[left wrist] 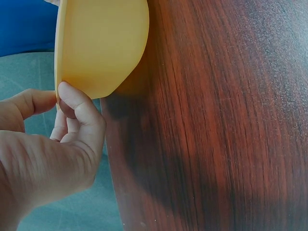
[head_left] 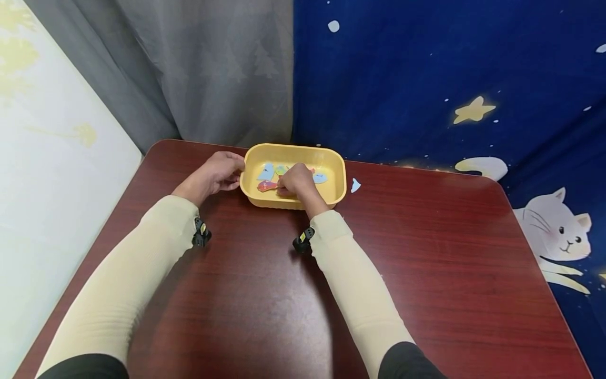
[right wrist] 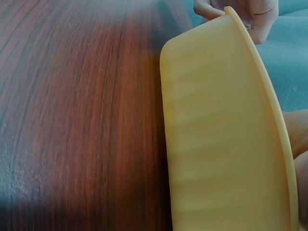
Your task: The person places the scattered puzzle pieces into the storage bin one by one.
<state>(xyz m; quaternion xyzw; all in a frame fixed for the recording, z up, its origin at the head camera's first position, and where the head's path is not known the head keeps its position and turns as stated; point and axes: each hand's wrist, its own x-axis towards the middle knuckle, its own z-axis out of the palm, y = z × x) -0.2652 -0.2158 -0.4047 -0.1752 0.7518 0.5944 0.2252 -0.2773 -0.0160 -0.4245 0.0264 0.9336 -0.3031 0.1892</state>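
Note:
A yellow plastic bin point(head_left: 293, 149) stands near the back edge of the table, with several flat coloured cutouts inside. Among them are a light blue piece point(head_left: 266, 172), a red and purple piece point(head_left: 267, 186) and another blue piece point(head_left: 320, 178). My left hand point(head_left: 220, 171) pinches the bin's left rim between thumb and fingers, plain in the left wrist view. Reaching down over the front rim, my right hand point(head_left: 299, 180) is among the cutouts, close to the red one. Its fingertips are hidden, so whether it holds a piece does not show.
A small light blue cutout point(head_left: 355, 185) lies on the dark red wooden table point(head_left: 450, 252), just right of the bin. Behind the table hang a grey curtain point(head_left: 227, 68) and a blue curtain point(head_left: 402, 79); a pale wall point(head_left: 52, 158) borders the left.

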